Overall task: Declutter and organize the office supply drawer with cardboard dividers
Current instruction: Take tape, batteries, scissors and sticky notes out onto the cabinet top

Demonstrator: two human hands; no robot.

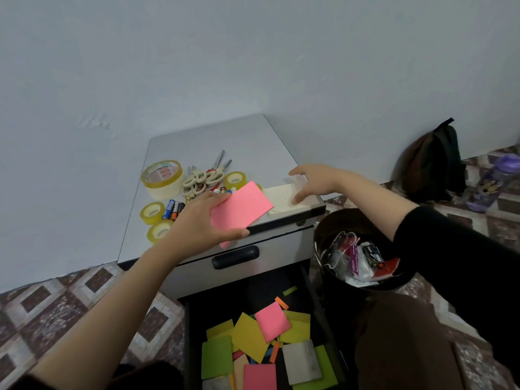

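1. The left hand [201, 218] reaches forward from the lower left on a bare forearm, back of the hand up.
2. It pinches a pink pad [244, 208], fingers over the top and thumb curled at the near edge.
3. The right hand [313, 181] stretches forward from the right (black sleeve [450, 249] pushed up the forearm).
4. Its fingers are spread and nearly straight, tips resting on a white pad [281, 202], thumb pointing left.

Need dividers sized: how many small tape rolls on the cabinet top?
3: a small roll right of the scissors, a second roll and third roll left front, beside the batteries. The pink pad may hide another.
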